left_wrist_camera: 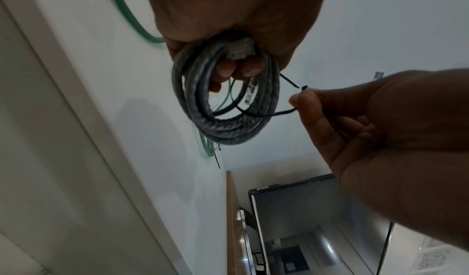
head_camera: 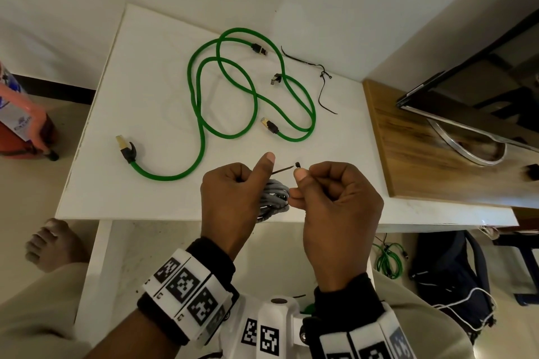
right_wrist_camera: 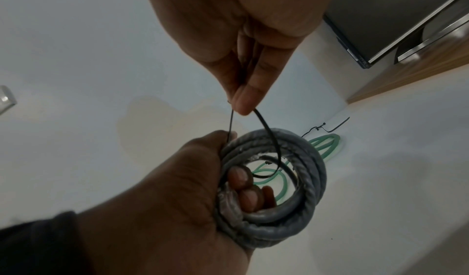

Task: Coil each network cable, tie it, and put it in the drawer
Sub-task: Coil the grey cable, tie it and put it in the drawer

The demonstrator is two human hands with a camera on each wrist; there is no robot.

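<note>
Green cables point(head_camera: 204, 90) lay uncoiled on table point(head_camera: 96, 172), upper centre. Your left hand point(head_camera: 230, 201) gripped grey coil point(head_camera: 274, 198), lower centre, fingers through loops. Your right hand point(head_camera: 332, 207) pinched black zip tie point(left_wrist_camera: 266, 114) at head. Step: tying. Next, judged: thread tail into head, pull snug.

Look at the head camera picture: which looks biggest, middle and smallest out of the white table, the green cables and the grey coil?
1. white table
2. green cables
3. grey coil, mostly hidden by the left hand, so unsure.
</note>
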